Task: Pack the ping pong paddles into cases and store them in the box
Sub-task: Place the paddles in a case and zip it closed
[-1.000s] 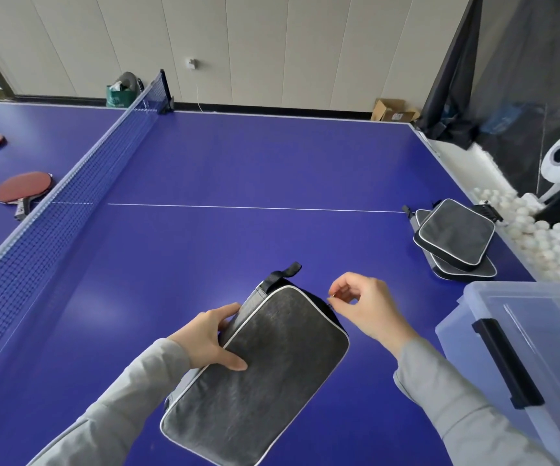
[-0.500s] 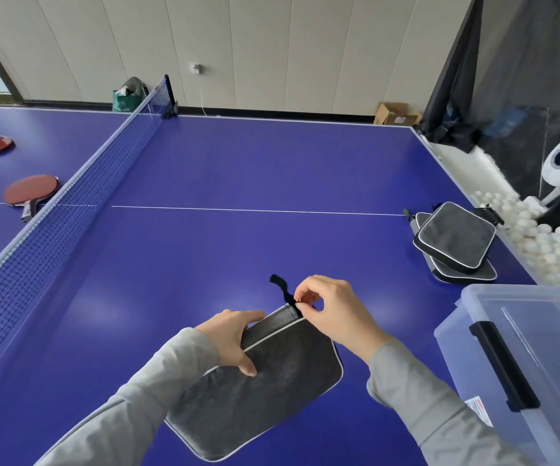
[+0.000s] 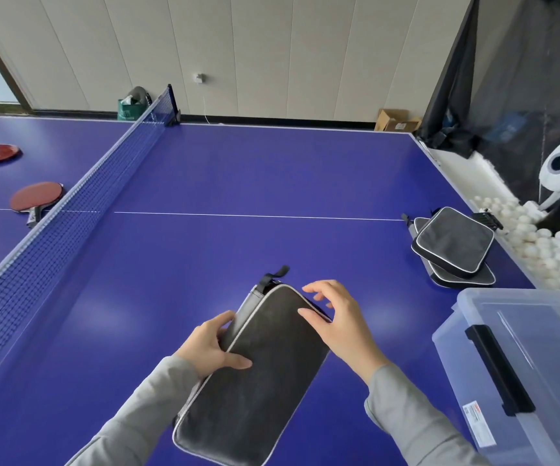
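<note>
I see a blue table (image 3: pixel 238 169) filling the frame, net (image 3: pixel 70 210) at left, my left hand (image 3: pixel 209 348) gripping the grey case (image 3: pixel 262 381) at lower centre, right hand (image 3: pixel 339 321) spread open on it, clear box (image 3: pixel 520 371) lower right, beige wall panels (image 3: pixel 238 52) above

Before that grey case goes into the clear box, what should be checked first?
1. Case closed: cannot tell; the grey case shows no open gap from here, but its zipper is not clearly visible.
2. Left hand grip on the case's left edge: ok.
3. Right hand grip: not ok; fingers spread over the top right corner, not closed on it.
4. Clear box within reach at right: ok.
5. Box lid off: cannot tell.
6. Work remaining: two red paddles lie uncased beyond the net.
</note>
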